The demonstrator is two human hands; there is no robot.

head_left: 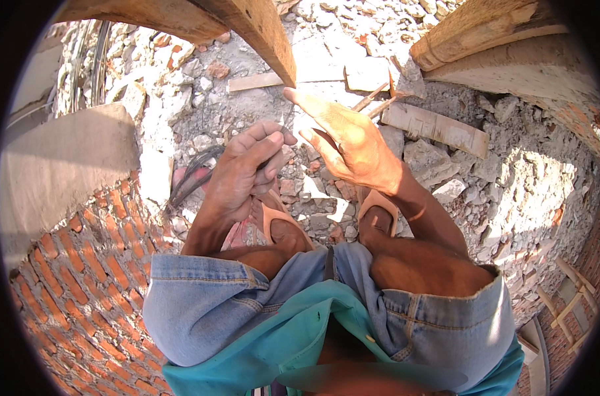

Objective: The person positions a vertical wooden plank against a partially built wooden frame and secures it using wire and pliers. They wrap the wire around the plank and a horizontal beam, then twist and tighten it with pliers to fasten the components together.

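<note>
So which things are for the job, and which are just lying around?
Seem part of the job:
Left hand, pinching what looks like thin dark wire
Right hand, open beside it
Dark strand bundle on the ground, perhaps

Seem just lying around:
Short pale plank
Broken masonry chunk
Reddish brick fragment

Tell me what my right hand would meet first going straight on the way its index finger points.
Your right hand would probably meet the lower end of the wooden beam first; depth is unclear here, so it might pass in front or behind.
</note>
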